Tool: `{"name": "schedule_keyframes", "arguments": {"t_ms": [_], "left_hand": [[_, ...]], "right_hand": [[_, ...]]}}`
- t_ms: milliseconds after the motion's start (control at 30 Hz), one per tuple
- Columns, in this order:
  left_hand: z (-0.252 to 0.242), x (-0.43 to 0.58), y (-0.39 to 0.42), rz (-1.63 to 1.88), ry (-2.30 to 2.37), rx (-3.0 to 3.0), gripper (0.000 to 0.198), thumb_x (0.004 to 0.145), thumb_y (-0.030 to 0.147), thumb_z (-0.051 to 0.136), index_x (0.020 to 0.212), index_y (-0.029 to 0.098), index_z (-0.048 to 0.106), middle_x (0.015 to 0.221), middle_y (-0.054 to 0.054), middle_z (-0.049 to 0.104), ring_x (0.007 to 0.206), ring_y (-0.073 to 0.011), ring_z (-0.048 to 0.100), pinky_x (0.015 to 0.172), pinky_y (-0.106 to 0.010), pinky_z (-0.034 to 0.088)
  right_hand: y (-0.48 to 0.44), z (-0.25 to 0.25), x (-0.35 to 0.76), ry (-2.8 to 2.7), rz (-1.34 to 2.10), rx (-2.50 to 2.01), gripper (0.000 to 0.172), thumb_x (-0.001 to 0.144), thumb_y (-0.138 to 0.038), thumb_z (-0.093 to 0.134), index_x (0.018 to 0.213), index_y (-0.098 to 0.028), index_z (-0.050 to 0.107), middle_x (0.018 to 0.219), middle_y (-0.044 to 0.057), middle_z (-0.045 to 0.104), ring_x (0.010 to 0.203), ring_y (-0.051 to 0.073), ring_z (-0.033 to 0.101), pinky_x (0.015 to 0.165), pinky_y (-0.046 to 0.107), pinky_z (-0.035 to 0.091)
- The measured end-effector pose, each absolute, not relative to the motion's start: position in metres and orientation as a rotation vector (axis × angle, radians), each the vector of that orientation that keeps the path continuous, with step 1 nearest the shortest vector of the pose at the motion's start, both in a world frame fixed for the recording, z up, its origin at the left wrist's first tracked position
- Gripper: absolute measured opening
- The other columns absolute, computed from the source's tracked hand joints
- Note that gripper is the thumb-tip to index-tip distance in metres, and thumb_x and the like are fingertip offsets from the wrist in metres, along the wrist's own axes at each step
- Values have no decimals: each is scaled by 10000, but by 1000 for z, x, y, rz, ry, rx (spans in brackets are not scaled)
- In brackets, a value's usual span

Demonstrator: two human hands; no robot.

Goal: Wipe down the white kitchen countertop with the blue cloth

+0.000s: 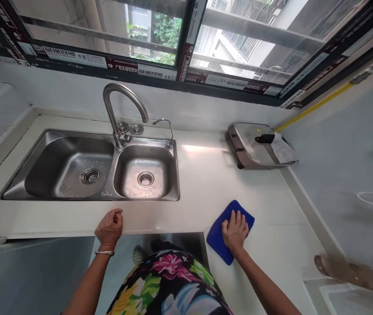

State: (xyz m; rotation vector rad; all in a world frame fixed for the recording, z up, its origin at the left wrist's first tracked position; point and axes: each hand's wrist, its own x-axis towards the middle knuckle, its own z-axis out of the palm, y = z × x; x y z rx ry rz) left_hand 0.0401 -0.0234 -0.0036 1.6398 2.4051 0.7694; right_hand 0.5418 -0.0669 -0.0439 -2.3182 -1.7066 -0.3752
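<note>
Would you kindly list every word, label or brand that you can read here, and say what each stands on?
"高端铝型材", as best I can read it, on the red-and-white film along the window frame.
Fine print on the white strips of that film: too small to read.
Brand mark on the front rim of the sink: too blurred to read.
Yellow sticker on the pan lid: too small to read.

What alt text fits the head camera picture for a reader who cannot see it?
A person's right hand presses flat on a blue cloth on a white counter, while the left hand rests curled on the counter's front edge near a steel double sink. A curved tap stands behind the sink, and a lidded pan sits by the window.
</note>
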Motion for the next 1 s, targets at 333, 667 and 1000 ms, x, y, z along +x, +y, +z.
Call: {"name": "schedule_keyframes", "arguments": {"t_ms": [333,667,1000], "left_hand": [[0,41,-21,597,2494,1478,289,895,259,486,969,236,764,781,-29,730,696,-166,601,640,-262,359],[3,41,-23,524,2578,1408,281,877,270,506,964,248,773,757,-14,712,694,-157,596,652,-252,374],[11,45,-24,554,2589,1372,236,866,238,550,952,232,770,691,11,687,645,-139,568,631,-243,346]], "right_hand": [[77,-33,477,-1962,-322,-2161,630,948,-302,372,1523,-45,378,1590,213,343,1488,385,222,1174,608,257],[215,-17,430,-2298,-126,-1869,633,974,-331,375,1565,-110,322,1647,141,259,1510,330,191,1222,541,194],[269,-20,419,-2322,-39,-1674,600,994,-355,342,1539,-110,391,1621,133,324,1512,344,217,1225,561,224]]}}
